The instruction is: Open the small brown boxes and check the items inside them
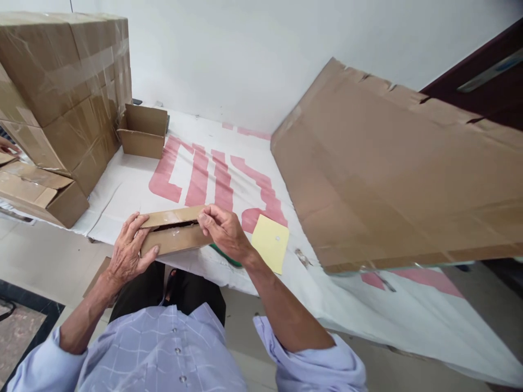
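A small brown cardboard box point(177, 241) lies at the table's front edge before me, a dark gap running between its top flaps. Bits of clear tape shine on the flaps. My left hand point(129, 251) grips the box's left end, thumb on the near side and fingers over the top. With bent, closed fingers, my right hand point(224, 231) pinches the right end of the box by the flaps; whether tape is between the fingertips is hidden. Partly under that hand, a green curved object point(225, 257) shows. Just right of it lies a yellow sheet point(269, 243).
Taped cartons point(61, 81) are stacked at the left, with an open-topped box point(143, 140) beside them. Another carton point(44, 190) sits front left, near another person's hand point(7, 146). A large cardboard sheet point(392, 174) leans across the right of the white-covered table point(249, 141).
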`<state>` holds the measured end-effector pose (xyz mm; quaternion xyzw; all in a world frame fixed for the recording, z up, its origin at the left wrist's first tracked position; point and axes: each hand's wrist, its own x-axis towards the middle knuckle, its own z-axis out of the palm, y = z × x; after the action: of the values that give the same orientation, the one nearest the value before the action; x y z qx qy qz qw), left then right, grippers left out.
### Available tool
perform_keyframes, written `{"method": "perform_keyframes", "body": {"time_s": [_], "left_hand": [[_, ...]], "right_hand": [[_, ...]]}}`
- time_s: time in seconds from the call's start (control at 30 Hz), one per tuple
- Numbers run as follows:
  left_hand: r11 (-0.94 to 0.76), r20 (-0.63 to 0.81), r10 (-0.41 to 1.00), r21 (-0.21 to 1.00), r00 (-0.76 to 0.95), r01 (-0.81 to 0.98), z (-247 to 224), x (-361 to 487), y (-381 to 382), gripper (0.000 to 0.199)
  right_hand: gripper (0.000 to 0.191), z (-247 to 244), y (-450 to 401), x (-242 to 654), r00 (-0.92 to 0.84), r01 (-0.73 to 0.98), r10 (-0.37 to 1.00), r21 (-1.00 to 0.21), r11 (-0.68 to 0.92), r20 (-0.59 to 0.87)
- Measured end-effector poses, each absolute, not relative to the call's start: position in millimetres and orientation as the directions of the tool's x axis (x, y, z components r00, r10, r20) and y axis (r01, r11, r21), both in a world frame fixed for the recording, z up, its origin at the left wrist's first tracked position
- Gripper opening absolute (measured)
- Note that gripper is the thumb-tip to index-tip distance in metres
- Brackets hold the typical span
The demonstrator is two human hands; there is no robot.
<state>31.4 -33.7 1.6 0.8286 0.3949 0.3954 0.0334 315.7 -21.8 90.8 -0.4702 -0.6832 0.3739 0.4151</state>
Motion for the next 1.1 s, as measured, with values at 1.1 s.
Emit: {"method": "perform_keyframes", "body": {"time_s": [1.1], "left_hand": [[-0.529, 0.395, 0.847, 0.680, 0.355, 0.507, 21.0, 21.6, -0.1, 0.074]], "right_hand": [[0.016, 61.4, 16.1, 296.6, -0.490, 0.602, 0.834, -0.592, 0.535, 0.255]]}}
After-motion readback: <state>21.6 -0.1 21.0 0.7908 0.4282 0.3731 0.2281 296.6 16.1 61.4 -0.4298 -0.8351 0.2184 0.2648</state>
